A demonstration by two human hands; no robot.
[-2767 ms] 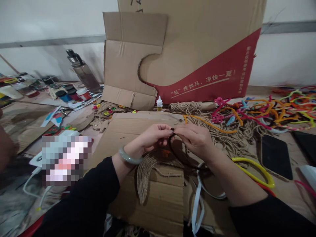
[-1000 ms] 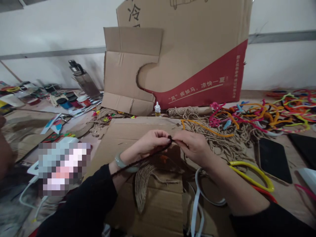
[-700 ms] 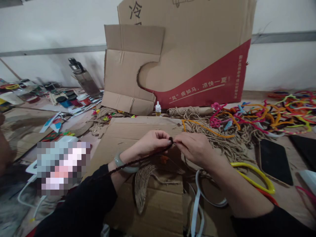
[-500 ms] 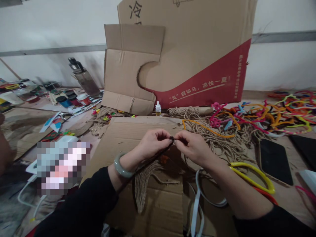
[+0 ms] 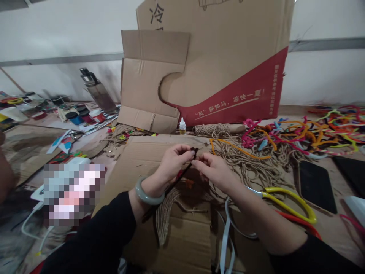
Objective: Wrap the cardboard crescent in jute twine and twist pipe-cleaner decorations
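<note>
A dark brown pipe cleaner (image 5: 181,174) slants between my hands, its upper end bent into a small curl. Thumb and fingertips of my left hand (image 5: 170,165) pinch it just below the curl; a pale bangle circles that wrist. My right hand (image 5: 216,169) has its fingers closed on the stem's right side, its fingertips partly hidden. Beneath them lies a cardboard sheet (image 5: 194,243) bearing a curved piece of jute twine strands (image 5: 164,219). Some small orange and red bits show under my hands, too blurred to name.
Scissors with yellow handles (image 5: 296,198) lie beside my right forearm, near a dark phone (image 5: 317,186). Loose twine (image 5: 245,163) and colourful pipe cleaners (image 5: 319,131) spread at right. Behind stand a small glue bottle (image 5: 182,126), large cardboard (image 5: 228,57) and a water bottle (image 5: 99,93).
The curled tip of the pipe cleaner now sticks up above my left fingers. My hands have shifted slightly left, and my right fingers have moved down from the tip.
</note>
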